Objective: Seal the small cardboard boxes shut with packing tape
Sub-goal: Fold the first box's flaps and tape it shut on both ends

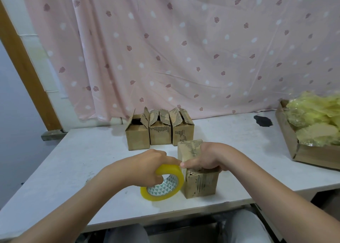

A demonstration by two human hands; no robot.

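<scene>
Fingers of the left hand [147, 166] curl through the yellow tape roll [162, 183], gripping it just at nine o'clock of the closed cardboard box [199, 171]. The right hand [206, 157] clasps that box's top, thumb meeting the roll. Three open boxes [159, 130] stand at twelve o'clock on the white table [73, 160].

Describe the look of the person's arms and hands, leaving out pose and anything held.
Both forearms are bare, with no sleeves in view. The left hand and right hand wear no gloves; no rings, watch or bracelets show. No markings are visible on the arms.
</scene>
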